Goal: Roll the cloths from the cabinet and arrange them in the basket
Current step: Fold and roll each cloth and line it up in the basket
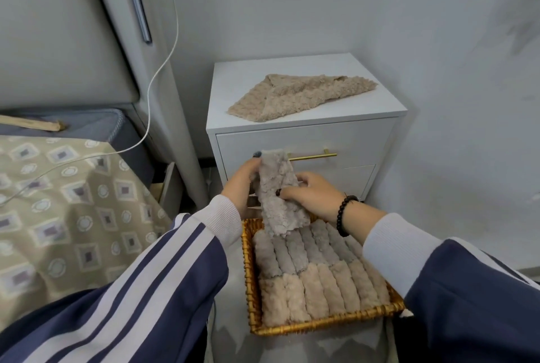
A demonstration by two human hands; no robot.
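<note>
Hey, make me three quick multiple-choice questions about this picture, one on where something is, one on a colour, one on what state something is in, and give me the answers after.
1. Where does the loose beige cloth lie?
A. on top of the white cabinet
B. on the bed
C. in the basket

2. What colour are the rolls in the basket's near row?
A. blue
B. beige
C. white

3. What state is the grey cloth in the hands?
A. fully rolled
B. lying in the basket
C. held up as a flat strip

Answers:
1. A, it lies spread on the cabinet top, behind the hands.
2. B, the near row is beige and the far row is grey.
3. C, the left hand grips its upper part, the right hand its side, and the lower end hangs over the basket.
</note>
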